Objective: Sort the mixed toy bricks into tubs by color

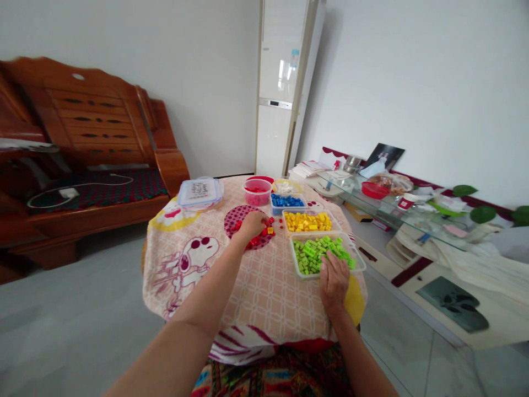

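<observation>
My left hand [253, 225] reaches over a loose pile of small red bricks [258, 240] on the tablecloth's purple dotted circle. Its fingers are bent together beside the red pieces, and whatever lies between the tips is too small to make out. An orange-yellow brick [270, 231] lies among the red ones. My right hand [334, 278] rests over the near rim of a clear box [303, 275], fingers stretched out onto the green bricks [316, 252] inside. Behind that box is a tub of yellow bricks [308, 221], then one of blue bricks [286, 200].
A round pink tub [257, 197] with red pieces and a container of white pieces [286, 186] stand at the back. Stacked lids [200, 193] lie at the back left. A cluttered glass shelf [397, 212] stands right of the table, a wooden bench [95, 149] left.
</observation>
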The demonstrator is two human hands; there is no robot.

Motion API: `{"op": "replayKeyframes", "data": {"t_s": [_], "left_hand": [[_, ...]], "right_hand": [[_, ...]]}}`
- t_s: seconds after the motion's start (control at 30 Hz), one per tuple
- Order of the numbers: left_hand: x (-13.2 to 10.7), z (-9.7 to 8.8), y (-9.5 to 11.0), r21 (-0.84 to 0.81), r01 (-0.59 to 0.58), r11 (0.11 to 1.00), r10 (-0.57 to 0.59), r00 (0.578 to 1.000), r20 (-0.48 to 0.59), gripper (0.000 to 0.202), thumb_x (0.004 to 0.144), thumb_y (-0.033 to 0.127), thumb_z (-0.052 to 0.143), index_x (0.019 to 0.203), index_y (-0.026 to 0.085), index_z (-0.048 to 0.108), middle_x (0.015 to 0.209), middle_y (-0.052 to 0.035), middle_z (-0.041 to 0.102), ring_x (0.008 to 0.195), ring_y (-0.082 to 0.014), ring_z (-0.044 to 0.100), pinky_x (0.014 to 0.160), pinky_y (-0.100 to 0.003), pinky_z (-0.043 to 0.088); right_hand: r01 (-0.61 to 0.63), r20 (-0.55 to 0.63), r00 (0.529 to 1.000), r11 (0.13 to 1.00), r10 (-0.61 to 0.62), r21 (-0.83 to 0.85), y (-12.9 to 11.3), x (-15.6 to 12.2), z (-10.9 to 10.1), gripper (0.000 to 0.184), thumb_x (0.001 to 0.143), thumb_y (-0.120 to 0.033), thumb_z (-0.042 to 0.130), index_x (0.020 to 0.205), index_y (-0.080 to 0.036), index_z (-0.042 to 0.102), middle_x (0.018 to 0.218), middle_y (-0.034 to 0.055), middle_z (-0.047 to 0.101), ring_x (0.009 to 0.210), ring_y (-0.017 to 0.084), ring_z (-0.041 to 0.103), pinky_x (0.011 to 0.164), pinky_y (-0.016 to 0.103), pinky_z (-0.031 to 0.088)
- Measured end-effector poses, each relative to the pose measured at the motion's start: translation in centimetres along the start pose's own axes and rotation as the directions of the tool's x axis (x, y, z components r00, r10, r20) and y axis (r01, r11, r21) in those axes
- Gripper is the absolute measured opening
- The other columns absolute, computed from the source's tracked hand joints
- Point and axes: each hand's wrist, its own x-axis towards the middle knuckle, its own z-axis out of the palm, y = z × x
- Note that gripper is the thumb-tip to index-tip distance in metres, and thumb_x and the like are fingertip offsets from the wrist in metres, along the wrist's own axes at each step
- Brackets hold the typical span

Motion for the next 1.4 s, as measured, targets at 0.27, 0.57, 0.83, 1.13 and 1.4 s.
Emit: {"op": "replayKeyframes", "data": {"t_s": [0.27, 0.57, 0.83, 1.13, 1.4], "left_hand": [[-1.7, 1.7, -0.9, 0.151, 0.038, 0.988, -0.044, 0.998, 0.037, 0.029, 0.079, 0.018, 0.066, 0.105, 0.020, 0.079, 0.111, -0.0074, 0.075, 0.104, -0.0231, 0.067, 0.092, -0.028, 0.050], [-1.8, 2.3, -2.7, 0.067, 0.149, 0.987, -0.140, 0.983, -0.121, 0.038, 0.080, 0.010, 0.059, 0.112, 0.020, 0.077, 0.115, -0.0073, 0.075, 0.106, -0.0223, 0.068, 0.099, -0.029, 0.049], [-2.6, 1.1, -4.8, -0.044, 0.252, 0.967, -0.255, 0.939, -0.230, 0.034, 0.084, 0.018, 0.062, 0.115, 0.021, 0.075, 0.118, -0.0069, 0.075, 0.109, -0.0224, 0.068, 0.100, -0.030, 0.050], [-3.4, 0.4, -4.3, -0.050, 0.256, 0.965, -0.259, 0.926, -0.274, 0.035, 0.084, 0.022, 0.066, 0.118, 0.017, 0.074, 0.119, -0.0120, 0.073, 0.107, -0.0233, 0.067, 0.096, -0.031, 0.050], [-5.2, -0.7, -3.5, -0.094, 0.113, 0.989, -0.116, 0.993, -0.037, 0.022, 0.084, 0.033, 0.063, 0.091, 0.020, 0.080, 0.089, -0.0039, 0.077, 0.079, -0.0174, 0.068, 0.076, -0.026, 0.047]], "right_hand": [[-0.005, -0.008, 1.000, 1.000, 0.005, 0.017, 0.0, 0.0, 0.1, 0.034, 0.101, -0.023, 0.041, 0.117, -0.014, 0.070, 0.127, 0.0147, 0.069, 0.121, 0.026, 0.060, 0.111, 0.055, 0.039], [0.008, -0.012, 1.000, 1.000, -0.008, 0.003, -0.1, 0.2, 0.0, 0.035, 0.102, -0.023, 0.040, 0.116, -0.013, 0.071, 0.125, 0.0153, 0.070, 0.119, 0.026, 0.061, 0.110, 0.054, 0.040], [0.005, -0.010, 1.000, 1.000, -0.005, 0.014, -0.1, 0.1, -0.1, 0.035, 0.101, -0.024, 0.040, 0.116, -0.013, 0.070, 0.125, 0.0153, 0.069, 0.120, 0.026, 0.060, 0.111, 0.054, 0.039], [0.010, -0.004, 1.000, 1.000, -0.010, 0.011, 0.1, 0.0, 0.0, 0.033, 0.102, -0.024, 0.042, 0.115, -0.013, 0.070, 0.126, 0.0148, 0.069, 0.120, 0.026, 0.060, 0.111, 0.054, 0.039], [0.001, 0.004, 1.000, 1.000, -0.001, 0.016, 0.2, -0.1, 0.1, 0.034, 0.101, -0.023, 0.041, 0.119, -0.014, 0.069, 0.128, 0.0141, 0.068, 0.123, 0.026, 0.059, 0.112, 0.055, 0.038]]}}
